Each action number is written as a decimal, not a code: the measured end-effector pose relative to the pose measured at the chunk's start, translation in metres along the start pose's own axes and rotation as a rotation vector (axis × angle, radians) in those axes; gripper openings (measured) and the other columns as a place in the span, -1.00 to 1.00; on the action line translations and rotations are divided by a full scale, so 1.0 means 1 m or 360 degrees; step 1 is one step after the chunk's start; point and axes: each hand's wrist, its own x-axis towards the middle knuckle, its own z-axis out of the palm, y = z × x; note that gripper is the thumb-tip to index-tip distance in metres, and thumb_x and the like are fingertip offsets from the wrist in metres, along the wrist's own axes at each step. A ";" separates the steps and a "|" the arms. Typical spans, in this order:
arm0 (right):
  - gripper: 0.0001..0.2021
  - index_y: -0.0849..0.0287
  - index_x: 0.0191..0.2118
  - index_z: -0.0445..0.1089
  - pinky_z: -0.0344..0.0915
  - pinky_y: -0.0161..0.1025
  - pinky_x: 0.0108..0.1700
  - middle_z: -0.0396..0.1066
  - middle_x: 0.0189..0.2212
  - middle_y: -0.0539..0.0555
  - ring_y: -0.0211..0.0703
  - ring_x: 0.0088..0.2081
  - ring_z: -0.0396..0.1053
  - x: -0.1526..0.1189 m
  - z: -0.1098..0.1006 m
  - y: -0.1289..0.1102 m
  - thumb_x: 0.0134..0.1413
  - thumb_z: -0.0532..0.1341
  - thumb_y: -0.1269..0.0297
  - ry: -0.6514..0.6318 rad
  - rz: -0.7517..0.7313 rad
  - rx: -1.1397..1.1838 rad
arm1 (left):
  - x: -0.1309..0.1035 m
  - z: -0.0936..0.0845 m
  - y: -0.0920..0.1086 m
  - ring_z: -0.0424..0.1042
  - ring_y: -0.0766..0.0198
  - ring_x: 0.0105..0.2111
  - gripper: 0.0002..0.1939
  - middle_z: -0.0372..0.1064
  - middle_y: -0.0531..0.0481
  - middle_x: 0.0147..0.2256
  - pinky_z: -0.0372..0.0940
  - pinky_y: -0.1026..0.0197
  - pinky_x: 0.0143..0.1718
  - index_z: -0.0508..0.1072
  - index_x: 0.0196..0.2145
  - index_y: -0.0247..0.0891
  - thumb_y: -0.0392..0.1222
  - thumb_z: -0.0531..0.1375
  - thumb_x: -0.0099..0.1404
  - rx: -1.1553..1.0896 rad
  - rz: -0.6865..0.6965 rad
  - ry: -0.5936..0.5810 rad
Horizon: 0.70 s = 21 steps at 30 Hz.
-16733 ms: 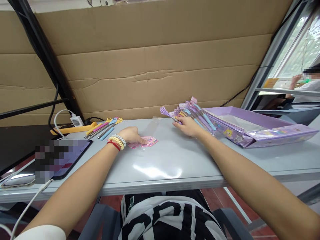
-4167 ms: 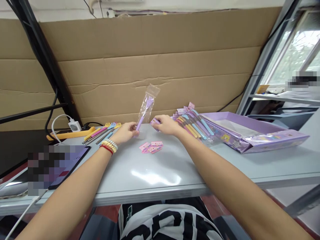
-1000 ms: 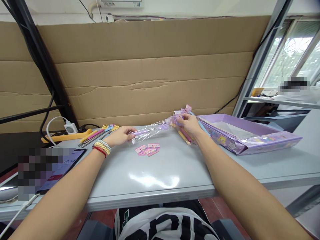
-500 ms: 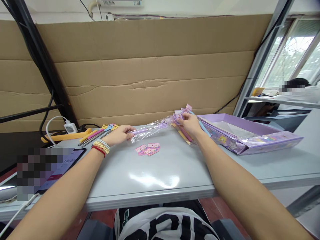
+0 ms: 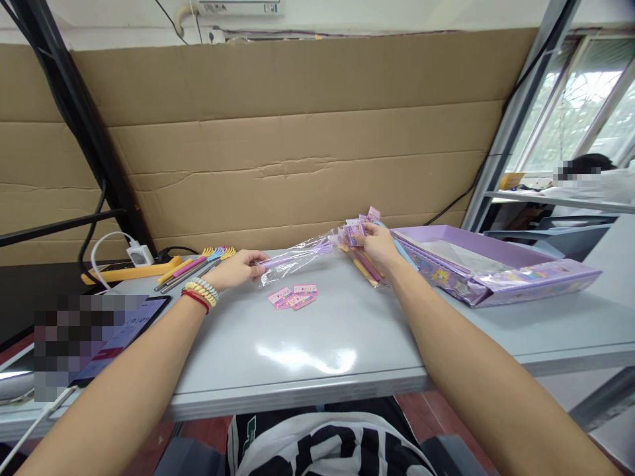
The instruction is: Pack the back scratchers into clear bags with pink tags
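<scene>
Pinched in my left hand [image 5: 244, 267] is the near end of a clear plastic bag [image 5: 297, 258] with a long purple stick inside. My right hand [image 5: 380, 246] is closed at the bag's other end, by a small pink-purple printed label [image 5: 353, 230]. Which layer its fingers grip is partly hidden. Under and behind that hand lie several wrapped sticks in yellow, dark red and blue [image 5: 366, 266]. Small pink printed cards [image 5: 294, 297] rest in a loose pile on the table below the bag.
An open purple printed box [image 5: 496, 264] stands on the right of the grey table [image 5: 317, 344]. Several fork-ended coloured sticks [image 5: 198, 266] lie at the left, near a white charger plug [image 5: 139, 252] and a phone [image 5: 124, 337]. A cardboard panel [image 5: 307, 145] rises behind.
Almost nothing differs. Both hands stay on the bag in nearly the same places, and the view has shifted very slightly.
</scene>
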 end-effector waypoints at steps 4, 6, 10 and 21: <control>-0.80 0.21 -0.34 0.38 0.38 -0.22 -0.28 0.47 -0.42 0.06 -0.15 -0.38 0.43 -0.004 0.003 -0.005 -0.22 0.27 0.41 0.0028 0.0008 0.0104 | -0.002 0.001 0.002 0.37 0.21 -0.42 -0.63 0.37 0.02 -0.48 0.23 0.21 -0.37 0.42 -0.22 -0.29 0.02 0.14 0.11 0.0033 -0.0003 -0.0008; -0.76 0.20 -0.31 0.38 0.39 -0.20 -0.26 0.49 -0.39 0.07 -0.14 -0.36 0.45 -0.005 0.003 -0.006 -0.24 0.27 0.41 0.0061 0.0016 0.0131 | -0.002 0.001 0.003 0.36 0.22 -0.42 -0.64 0.37 0.02 -0.49 0.22 0.22 -0.38 0.43 -0.23 -0.28 0.02 0.14 0.11 0.0045 -0.0002 -0.0010; -0.72 0.19 -0.31 0.37 0.40 -0.19 -0.26 0.49 -0.34 0.09 -0.12 -0.34 0.45 -0.007 0.005 -0.008 -0.29 0.30 0.36 0.0093 -0.0017 0.0161 | -0.001 0.001 0.001 0.37 0.22 -0.43 -0.65 0.38 0.01 -0.47 0.23 0.21 -0.37 0.43 -0.23 -0.29 0.01 0.14 0.11 0.0038 0.0009 -0.0001; -0.84 0.24 -0.45 0.47 0.22 -0.27 -0.31 0.42 -0.52 -0.01 -0.19 -0.42 0.32 -0.004 -0.011 -0.012 -0.08 0.19 0.27 -0.0112 -0.0340 -0.0931 | 0.002 -0.001 -0.005 0.38 0.20 -0.43 -0.61 0.38 0.00 -0.48 0.25 0.19 -0.37 0.42 -0.22 -0.30 0.04 0.16 0.09 0.0045 -0.0003 0.0011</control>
